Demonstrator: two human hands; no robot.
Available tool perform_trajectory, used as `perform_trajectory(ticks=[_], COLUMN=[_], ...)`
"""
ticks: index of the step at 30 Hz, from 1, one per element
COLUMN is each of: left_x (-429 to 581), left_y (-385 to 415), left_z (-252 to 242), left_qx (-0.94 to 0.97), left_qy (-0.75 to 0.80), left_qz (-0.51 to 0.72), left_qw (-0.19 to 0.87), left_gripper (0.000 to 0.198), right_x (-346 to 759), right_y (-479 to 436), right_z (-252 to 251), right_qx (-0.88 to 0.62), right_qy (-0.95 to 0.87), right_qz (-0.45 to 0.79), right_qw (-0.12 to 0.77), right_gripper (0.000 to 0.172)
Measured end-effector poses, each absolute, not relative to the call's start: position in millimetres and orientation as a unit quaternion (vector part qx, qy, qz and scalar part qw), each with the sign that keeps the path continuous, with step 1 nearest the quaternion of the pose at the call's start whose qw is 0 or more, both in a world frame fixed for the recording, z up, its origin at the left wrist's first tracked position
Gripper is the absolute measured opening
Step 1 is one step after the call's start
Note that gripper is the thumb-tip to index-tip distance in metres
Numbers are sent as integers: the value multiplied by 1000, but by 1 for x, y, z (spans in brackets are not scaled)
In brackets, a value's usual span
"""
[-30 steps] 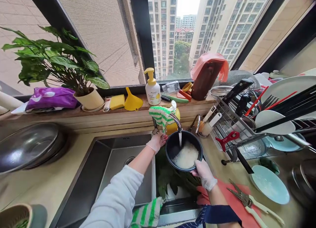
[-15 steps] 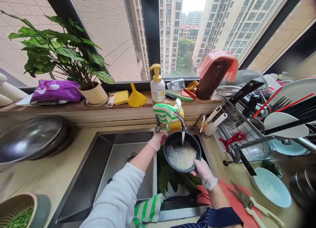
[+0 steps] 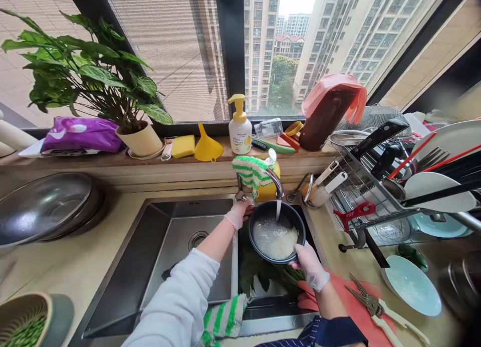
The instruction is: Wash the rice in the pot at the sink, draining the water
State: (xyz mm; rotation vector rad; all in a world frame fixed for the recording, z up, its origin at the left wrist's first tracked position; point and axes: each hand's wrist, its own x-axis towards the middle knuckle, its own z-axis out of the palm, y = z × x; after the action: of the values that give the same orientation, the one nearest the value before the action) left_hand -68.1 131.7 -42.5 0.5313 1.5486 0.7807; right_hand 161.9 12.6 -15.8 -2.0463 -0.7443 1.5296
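Right hand (image 3: pixel 310 264) in a thin clear glove grips the near rim of the round black inner pot (image 3: pixel 277 231) holding white rice and cloudy water, fingers curled and pinching the rim, thumb side on top; grip sits at the rim so the pot can be kept level under the curved chrome tap (image 3: pixel 276 181) while the stream falls into its far half. Pot is held in the air just below the tap spout, over the right basin of the steel double sink (image 3: pixel 161 267), not resting on anything visible. Left hand (image 3: pixel 237 214), also gloved, is at the tap's base just left of the pot, fingers closed round the handle there, probably to control the flow; exact finger spread is hard to tell, the handle is mostly hidden. Pot's left edge sits just beside the left fingers, looks apart but close.

Green-and-white striped cloth (image 3: pixel 251 170) drapes over the tap neck. Leafy greens (image 3: pixel 259 274) lie in the basin below the pot. Another striped cloth (image 3: pixel 224 321) hangs over the sink's near edge. White and yellow pump bottle (image 3: pixel 240 131) stands on the sill behind the tap. Wire dish rack (image 3: pixel 376 186) is right of the tap
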Motion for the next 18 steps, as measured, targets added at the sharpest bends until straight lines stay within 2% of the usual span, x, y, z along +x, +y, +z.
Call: perform_trajectory(ticks=[11, 18], left_x=[-62, -61], left_y=[120, 121], left_z=[-10, -8], left_qx=[203, 195], left_qy=[696, 700], left_qz=[337, 333], left_qw=[601, 600], left_gripper=[26, 23], right_x=[159, 158], right_y=[13, 13], right_z=[-18, -17], right_qx=[-750, -749], right_qy=[-273, -275], right_qz=[554, 556], right_qw=[234, 233], right_gripper=[44, 44])
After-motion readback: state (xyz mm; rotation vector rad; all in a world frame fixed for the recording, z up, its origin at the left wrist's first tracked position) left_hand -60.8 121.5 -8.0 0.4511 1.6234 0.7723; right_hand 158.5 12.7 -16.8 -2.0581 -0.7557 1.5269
